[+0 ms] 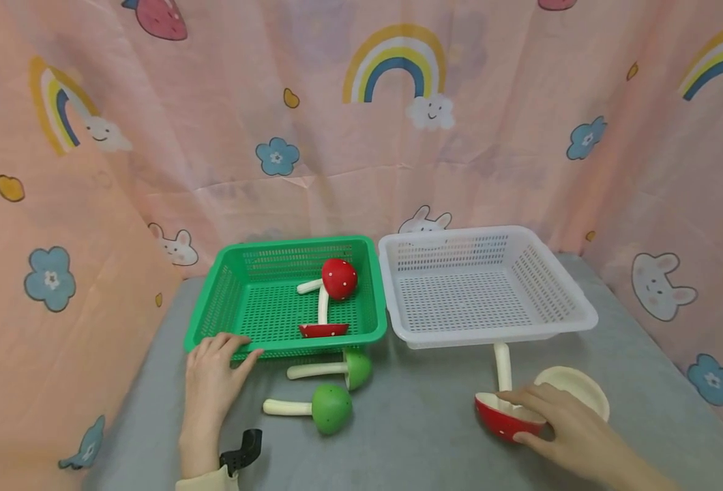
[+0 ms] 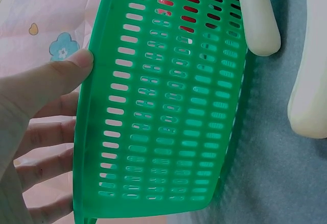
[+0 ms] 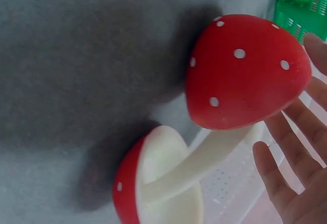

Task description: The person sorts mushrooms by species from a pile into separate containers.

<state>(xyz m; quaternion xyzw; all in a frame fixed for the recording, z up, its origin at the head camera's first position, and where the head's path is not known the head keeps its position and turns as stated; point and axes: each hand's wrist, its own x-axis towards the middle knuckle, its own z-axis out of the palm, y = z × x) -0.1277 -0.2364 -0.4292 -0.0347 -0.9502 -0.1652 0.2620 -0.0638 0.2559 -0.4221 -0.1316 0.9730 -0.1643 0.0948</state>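
My left hand (image 1: 214, 372) holds the front left corner of the green basket (image 1: 226, 273). In the left wrist view its thumb (image 2: 71, 71) presses the basket rim (image 2: 89, 132), with the fingers on the other side. Two red mushrooms (image 1: 339, 277) lie inside that basket. Two green mushrooms (image 1: 331, 408) lie on the table just in front of it. My right hand (image 1: 546, 419) rests with straight fingers on a red spotted mushroom (image 1: 504, 417), whose stem points at the white basket (image 1: 573, 320). The right wrist view shows the red cap (image 3: 245, 71) beside my fingers (image 3: 291, 147).
A cream cap underside (image 1: 573, 390) lies just right of my right hand. The white basket holds nothing and stands against the green one. Grey cloth (image 1: 417, 423) covers the table, and a pink patterned curtain (image 1: 337, 136) closes it in at the back and both sides.
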